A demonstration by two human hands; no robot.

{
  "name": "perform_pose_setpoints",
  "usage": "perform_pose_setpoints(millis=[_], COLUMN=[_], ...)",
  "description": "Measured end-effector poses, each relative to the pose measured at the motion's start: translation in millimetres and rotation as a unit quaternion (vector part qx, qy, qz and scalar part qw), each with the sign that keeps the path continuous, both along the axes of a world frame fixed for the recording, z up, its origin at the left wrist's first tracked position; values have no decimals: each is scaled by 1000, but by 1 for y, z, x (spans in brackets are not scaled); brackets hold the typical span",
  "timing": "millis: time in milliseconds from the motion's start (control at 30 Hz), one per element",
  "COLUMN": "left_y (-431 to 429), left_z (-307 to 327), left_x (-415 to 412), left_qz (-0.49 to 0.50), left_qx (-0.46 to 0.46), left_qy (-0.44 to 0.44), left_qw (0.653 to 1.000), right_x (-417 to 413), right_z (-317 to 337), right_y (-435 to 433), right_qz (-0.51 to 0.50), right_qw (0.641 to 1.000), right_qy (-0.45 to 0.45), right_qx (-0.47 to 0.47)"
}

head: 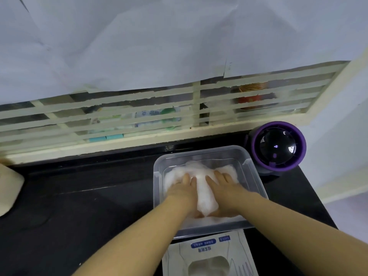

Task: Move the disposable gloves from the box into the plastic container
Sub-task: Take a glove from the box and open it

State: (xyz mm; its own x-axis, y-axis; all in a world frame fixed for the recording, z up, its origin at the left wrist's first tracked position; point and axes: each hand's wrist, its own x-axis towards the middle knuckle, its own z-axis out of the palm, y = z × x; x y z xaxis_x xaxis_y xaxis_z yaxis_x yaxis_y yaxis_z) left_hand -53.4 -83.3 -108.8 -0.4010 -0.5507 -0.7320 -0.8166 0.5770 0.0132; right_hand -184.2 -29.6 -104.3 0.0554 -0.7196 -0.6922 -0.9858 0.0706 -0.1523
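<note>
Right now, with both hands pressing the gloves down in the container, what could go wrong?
1. The gloves are mounded between the left hand and right hand; they may spring back above the rim of the container on release.
2. The thin film could cling to the hands and get dragged out.
3. The box lies just in front of the container, where withdrawing hands might knock it.

Left hand (183,188) and right hand (226,191) press gloves (205,198) inside the plastic container (199,151).

The gloves (205,196) lie in the container (201,151) (box (207,253) just before it).
</note>
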Motion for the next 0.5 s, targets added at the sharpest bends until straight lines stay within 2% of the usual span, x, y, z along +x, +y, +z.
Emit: perform_pose_setpoints(millis=[167,267,367,433,500], left_y=[-7,-6,-1,6,21], left_z=[-10,15,49,68,84], left_x=[-3,-2,12,26,43], left_qz=[3,-31,-20,-19,-27], left_qx=[31,38,-12,-52,-76], left_qy=[-30,10,106,199,290], left_qw=[999,999,994,978,954], right_x=[2,0,-4,-4,4], right_z=[-10,5,43,72,97], right_y=[-2,-2,9,26,51], right_qz=[-11,-30,-20,-9,32], right_qw=[1000,999,991,962,942], right_qy=[17,-10,-31,-88,-162], right_qx=[21,10,-130,-257,-291])
